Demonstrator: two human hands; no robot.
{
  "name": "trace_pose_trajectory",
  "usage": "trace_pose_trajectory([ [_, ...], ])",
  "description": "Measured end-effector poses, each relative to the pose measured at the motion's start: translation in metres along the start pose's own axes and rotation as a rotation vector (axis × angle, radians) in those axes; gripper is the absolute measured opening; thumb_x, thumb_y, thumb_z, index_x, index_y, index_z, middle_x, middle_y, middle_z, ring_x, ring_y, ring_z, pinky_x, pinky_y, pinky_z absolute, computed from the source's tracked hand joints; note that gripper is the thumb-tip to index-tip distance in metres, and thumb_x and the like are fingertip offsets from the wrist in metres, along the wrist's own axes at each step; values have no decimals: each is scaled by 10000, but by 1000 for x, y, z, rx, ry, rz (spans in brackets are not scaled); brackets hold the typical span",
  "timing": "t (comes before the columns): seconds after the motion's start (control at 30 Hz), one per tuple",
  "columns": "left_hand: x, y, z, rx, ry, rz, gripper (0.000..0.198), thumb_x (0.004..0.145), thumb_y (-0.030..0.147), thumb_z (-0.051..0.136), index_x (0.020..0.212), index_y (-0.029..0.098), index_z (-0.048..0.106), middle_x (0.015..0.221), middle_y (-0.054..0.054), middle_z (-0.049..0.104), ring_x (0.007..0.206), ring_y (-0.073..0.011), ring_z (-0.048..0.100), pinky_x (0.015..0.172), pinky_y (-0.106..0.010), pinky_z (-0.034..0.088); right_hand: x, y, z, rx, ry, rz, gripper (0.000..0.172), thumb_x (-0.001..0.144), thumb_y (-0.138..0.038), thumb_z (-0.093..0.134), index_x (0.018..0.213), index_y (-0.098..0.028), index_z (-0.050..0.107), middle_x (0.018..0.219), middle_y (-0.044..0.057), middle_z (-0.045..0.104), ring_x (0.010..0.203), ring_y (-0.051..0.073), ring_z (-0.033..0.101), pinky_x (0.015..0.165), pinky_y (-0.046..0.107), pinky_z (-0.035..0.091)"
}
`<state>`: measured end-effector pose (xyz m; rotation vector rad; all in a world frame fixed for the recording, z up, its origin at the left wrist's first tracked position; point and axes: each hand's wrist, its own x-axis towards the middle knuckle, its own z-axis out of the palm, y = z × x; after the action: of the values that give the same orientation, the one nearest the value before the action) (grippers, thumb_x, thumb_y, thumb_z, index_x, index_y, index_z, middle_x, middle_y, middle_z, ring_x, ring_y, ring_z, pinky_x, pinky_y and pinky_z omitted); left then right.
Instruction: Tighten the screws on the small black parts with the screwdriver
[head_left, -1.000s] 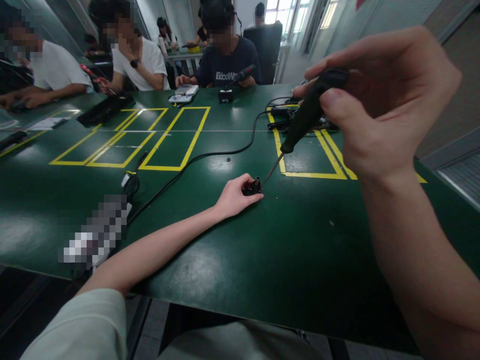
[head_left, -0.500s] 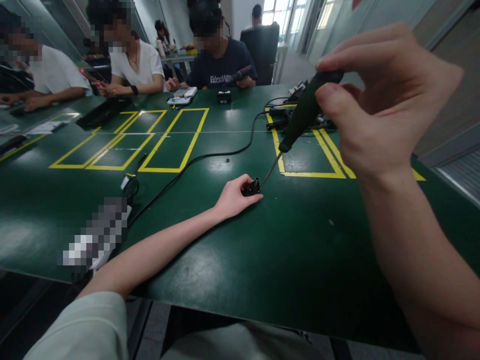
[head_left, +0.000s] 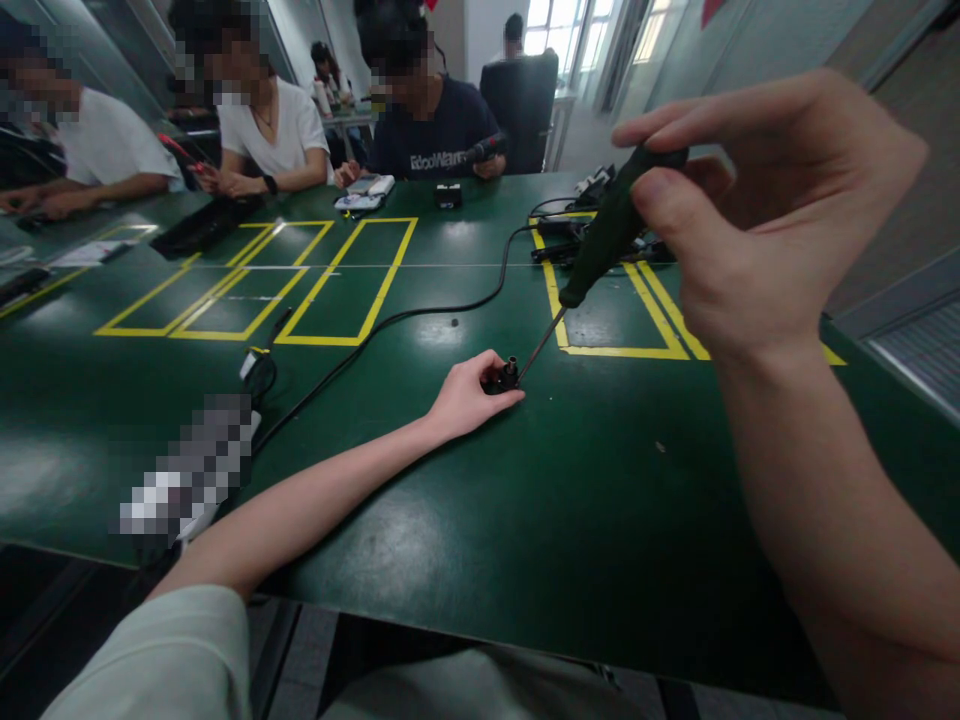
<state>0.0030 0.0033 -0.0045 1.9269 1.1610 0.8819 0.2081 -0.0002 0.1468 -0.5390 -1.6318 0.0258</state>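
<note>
Cable (head_left: 421,311) lies at left on the green table (head_left: 405,540). Next, the left hand (head_left: 474,392) pinches a small black part (head_left: 511,372), fingers nearly together. The tip of the screwdriver (head_left: 606,238) meets this part's right side; work seems underway, but how much remains I cannot tell. At right, the right hand (head_left: 780,225) grips the handle, thumb against fingers.
</note>
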Motion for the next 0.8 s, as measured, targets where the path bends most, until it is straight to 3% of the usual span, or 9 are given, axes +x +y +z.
trace_pose_trajectory([
  [0.27,0,0,0,-11,-1,1,289,752,339,826,835,202,586,844,0,690,799,-181,622,806,-335,500,-1,-4,2,72,-43,13,168,937,-335,717,1084,-376,786,1147,-84,794,1063,141,754,955,343,663],
  [0.43,1,-1,1,-1,3,-7,292,756,352,820,841,204,584,845,-2,695,808,-184,625,816,-340,508,0,-6,1,-5,-27,36,188,864,-397,798,1051,-388,786,1136,-66,773,1024,139,753,900,304,674],
  [0.57,0,-2,0,-3,-2,-1,283,763,353,815,848,204,591,846,-9,700,807,-187,623,815,-345,507,0,-8,2,49,-84,46,174,926,-337,734,1085,-380,790,1040,-53,787,948,123,757,864,293,664],
  [0.7,0,-1,0,1,-4,1,275,763,343,818,853,200,601,859,-12,708,810,-185,628,819,-343,510,-1,-6,1,-11,-66,2,198,990,-365,636,1112,-389,790,1043,-61,801,1000,130,747,900,312,641],
  [0.8,0,2,-1,22,-6,-8,281,756,345,823,860,197,608,861,-9,703,811,-183,622,814,-336,505,-1,-2,-1,-65,-27,-54,175,943,-354,706,1090,-372,801,1116,-56,787,1071,141,718,847,275,618],
])
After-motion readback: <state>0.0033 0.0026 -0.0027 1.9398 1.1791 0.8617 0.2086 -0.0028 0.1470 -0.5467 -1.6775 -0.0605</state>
